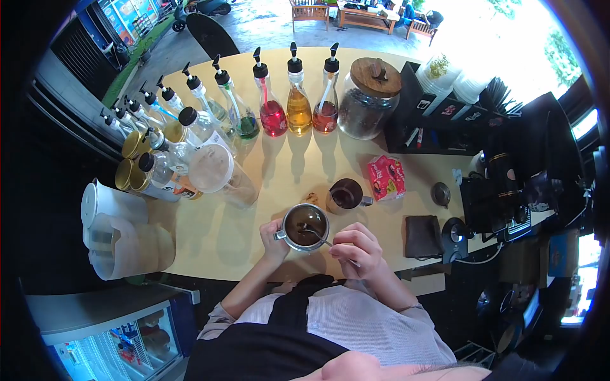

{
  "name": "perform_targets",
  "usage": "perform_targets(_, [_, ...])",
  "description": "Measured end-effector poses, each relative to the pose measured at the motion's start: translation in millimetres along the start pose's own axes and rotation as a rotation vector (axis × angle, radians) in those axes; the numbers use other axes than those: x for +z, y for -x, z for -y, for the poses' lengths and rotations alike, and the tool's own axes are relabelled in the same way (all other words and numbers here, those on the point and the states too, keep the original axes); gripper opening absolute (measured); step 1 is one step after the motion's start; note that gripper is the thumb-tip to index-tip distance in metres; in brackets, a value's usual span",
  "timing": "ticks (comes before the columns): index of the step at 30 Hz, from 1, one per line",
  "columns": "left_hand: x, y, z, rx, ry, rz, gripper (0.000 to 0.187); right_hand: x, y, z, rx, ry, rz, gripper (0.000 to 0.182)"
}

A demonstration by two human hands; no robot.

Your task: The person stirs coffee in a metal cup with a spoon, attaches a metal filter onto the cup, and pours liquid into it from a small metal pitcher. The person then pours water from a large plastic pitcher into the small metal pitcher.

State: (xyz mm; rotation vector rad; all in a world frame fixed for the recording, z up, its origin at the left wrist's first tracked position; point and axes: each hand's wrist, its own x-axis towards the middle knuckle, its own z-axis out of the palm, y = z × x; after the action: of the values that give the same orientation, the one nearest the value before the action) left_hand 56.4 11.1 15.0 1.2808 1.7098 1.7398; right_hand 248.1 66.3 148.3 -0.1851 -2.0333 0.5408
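A metal cup [306, 227] with dark brown liquid in it is at the counter's near edge. My left hand [273, 240] is closed on its handle, on the cup's left side. My right hand [357, 249] pinches the handle of a spoon [319, 237], whose far end dips into the liquid. Just behind and to the right stands a second cup [346, 195], dark inside, with its handle to the right; neither hand touches it. A brown smear [311, 198] marks the counter beside it.
Pump bottles [299, 108] curve along the counter's back and left. Clear pitchers [130, 247] stand at the left edge. A lidded glass jar [368, 105], a pink packet [386, 178], a black organizer [432, 120], a folded dark cloth [422, 236] and a coffee machine [508, 190] occupy the right.
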Motion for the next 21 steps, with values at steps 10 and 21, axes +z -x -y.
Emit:
perform_targets(10, [-1.0,0.8,4.4,-0.046,0.091,0.024,0.059,-0.9,0.0,1.4,0.059,-0.037,-0.004,0.025])
perform_targets(21, [3.6,1.5,-0.1,0.018,-0.034,-0.09,0.056,3.0,-3.4,-6.1,0.065,0.041,-0.074,0.018])
